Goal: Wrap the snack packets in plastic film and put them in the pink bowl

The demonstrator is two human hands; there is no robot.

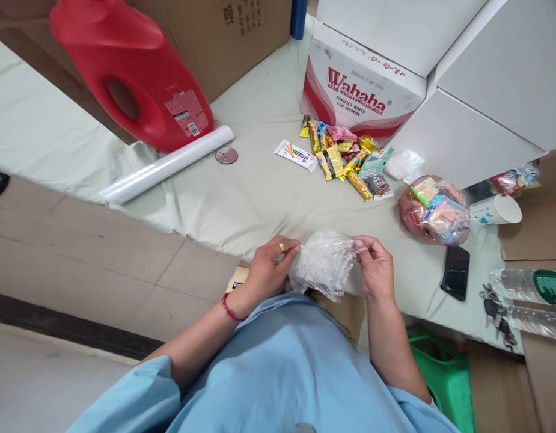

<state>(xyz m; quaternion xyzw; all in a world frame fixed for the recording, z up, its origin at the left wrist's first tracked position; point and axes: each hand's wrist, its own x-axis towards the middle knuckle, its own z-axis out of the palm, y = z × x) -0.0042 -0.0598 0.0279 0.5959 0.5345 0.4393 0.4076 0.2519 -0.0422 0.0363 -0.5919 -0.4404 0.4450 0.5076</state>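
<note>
A crumpled clear plastic film (pixel 325 261), perhaps a thin bag or cling wrap, is stretched between my two hands in front of my body, at the table's near edge. My left hand (pixel 273 264), with a ring and a red wrist cord, pinches its left side. On the other side, my right hand (pixel 375 264) pinches the upper right corner between thumb and fingers. Beyond the hands lies a pile of small wrapped snacks (pixel 332 159), with a white snack packet (pixel 296 155) at its left. Another crumpled clear plastic wad (pixel 404 165) sits right of the pile.
At the left are a red jug (pixel 151 90), a plastic film roll (pixel 169 163) and a round metal disc (pixel 226 155). A Wahaha carton (pixel 359 90) stands behind the snacks. A snack bowl (pixel 408 219), paper cup (pixel 496 210), phone (pixel 455 273), keys (pixel 497 316) and bottles (pixel 514 285) are rightward.
</note>
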